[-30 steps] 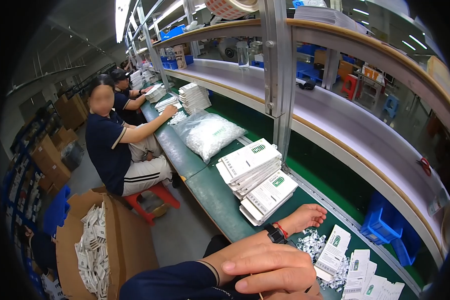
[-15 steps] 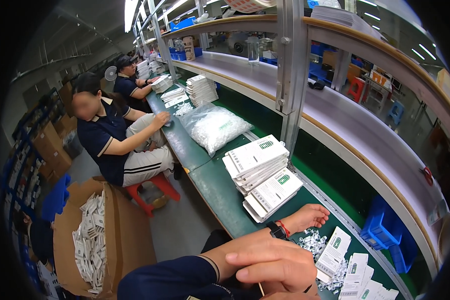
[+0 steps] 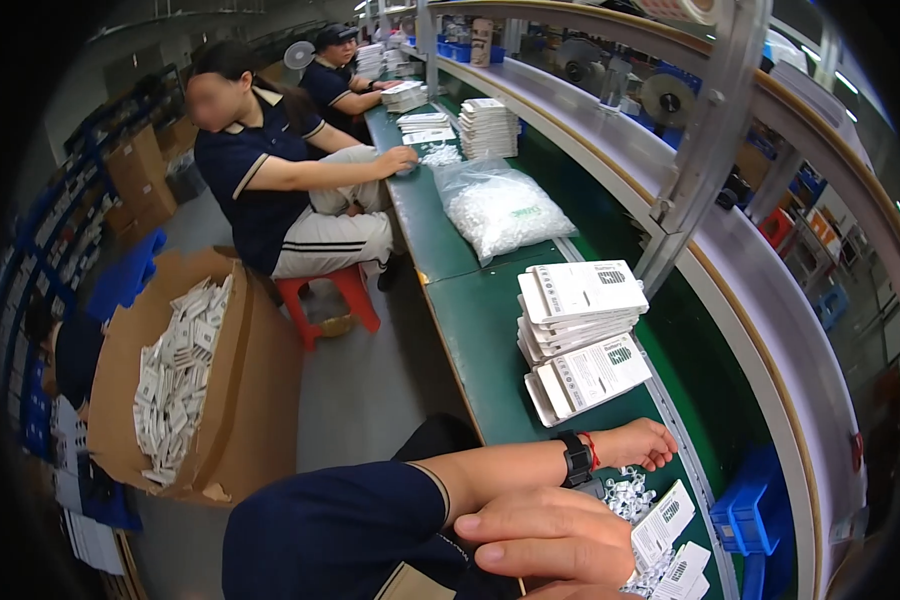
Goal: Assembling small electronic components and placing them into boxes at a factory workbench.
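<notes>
My left arm, wearing a black watch (image 3: 577, 459) and a red cord (image 3: 591, 450), stretches across the green workbench (image 3: 467, 330). My left hand (image 3: 638, 444) is empty as far as it shows, its fingers loosely curled and slightly apart. It lies between a stack of white printed flat boxes (image 3: 595, 380) and a heap of small white plastic pieces (image 3: 627, 495). My right hand (image 3: 550, 535) is close in front, over the left forearm, with two fingers stretched out and apart; its underside is hidden. Beyond it, white printed cards or flat boxes (image 3: 664, 522) lie on the heap.
A clear bag of white pieces (image 3: 510, 212) lies farther along the bench. A seated person (image 3: 270, 170) works at left, another person behind. A large carton (image 3: 260, 390) full of white packs stands on the floor. Blue bins (image 3: 750, 510) and a shelf post (image 3: 705, 140) border the right.
The view has swung right and down, so the bench and boxes appear shifted. My left hand's fingers are more curled than before. My right hand stays about where it was in the picture.
</notes>
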The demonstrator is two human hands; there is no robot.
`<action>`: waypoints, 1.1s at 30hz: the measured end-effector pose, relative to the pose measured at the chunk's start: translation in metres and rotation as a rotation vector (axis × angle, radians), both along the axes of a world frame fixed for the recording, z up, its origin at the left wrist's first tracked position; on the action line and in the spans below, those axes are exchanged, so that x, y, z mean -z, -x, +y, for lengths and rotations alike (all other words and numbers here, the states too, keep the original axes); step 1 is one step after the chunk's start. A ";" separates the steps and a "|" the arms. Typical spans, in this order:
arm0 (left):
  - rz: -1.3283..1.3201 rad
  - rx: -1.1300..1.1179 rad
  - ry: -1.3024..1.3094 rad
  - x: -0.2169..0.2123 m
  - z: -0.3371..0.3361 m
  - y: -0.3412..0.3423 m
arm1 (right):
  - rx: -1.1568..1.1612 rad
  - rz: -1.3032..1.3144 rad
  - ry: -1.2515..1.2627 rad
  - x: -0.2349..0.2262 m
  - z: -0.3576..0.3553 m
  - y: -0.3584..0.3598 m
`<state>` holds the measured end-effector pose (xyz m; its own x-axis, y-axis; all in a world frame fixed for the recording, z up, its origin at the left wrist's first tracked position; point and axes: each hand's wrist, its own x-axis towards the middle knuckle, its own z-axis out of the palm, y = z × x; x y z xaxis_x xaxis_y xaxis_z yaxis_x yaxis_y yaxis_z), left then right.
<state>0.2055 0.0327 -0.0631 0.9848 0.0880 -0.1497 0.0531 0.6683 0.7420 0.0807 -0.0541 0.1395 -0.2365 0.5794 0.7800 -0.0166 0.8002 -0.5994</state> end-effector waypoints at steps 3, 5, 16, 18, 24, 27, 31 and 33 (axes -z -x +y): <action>0.001 -0.003 0.004 0.001 0.000 0.001 | 0.076 0.102 -0.066 0.007 0.004 0.015; 0.002 -0.003 0.008 0.002 0.000 0.001 | 0.081 0.106 -0.061 0.005 0.004 0.019; 0.015 0.005 -0.023 0.001 0.000 0.001 | 0.285 0.305 -0.167 0.013 0.003 0.038; 0.016 0.012 -0.032 -0.001 0.000 0.001 | 0.366 0.466 -0.044 0.004 -0.001 0.049; 0.014 0.006 -0.034 0.001 0.001 0.000 | 0.251 0.158 -0.180 -0.005 0.008 0.028; -0.047 -0.070 -0.118 0.007 0.003 0.006 | 0.266 0.052 -0.065 -0.007 0.003 0.023; -0.343 -0.252 -0.475 -0.002 -0.018 -0.009 | 0.284 -0.055 0.039 0.002 -0.005 0.013; -0.427 -0.417 -0.627 0.026 -0.032 -0.012 | 0.306 -0.069 0.069 0.015 -0.004 0.022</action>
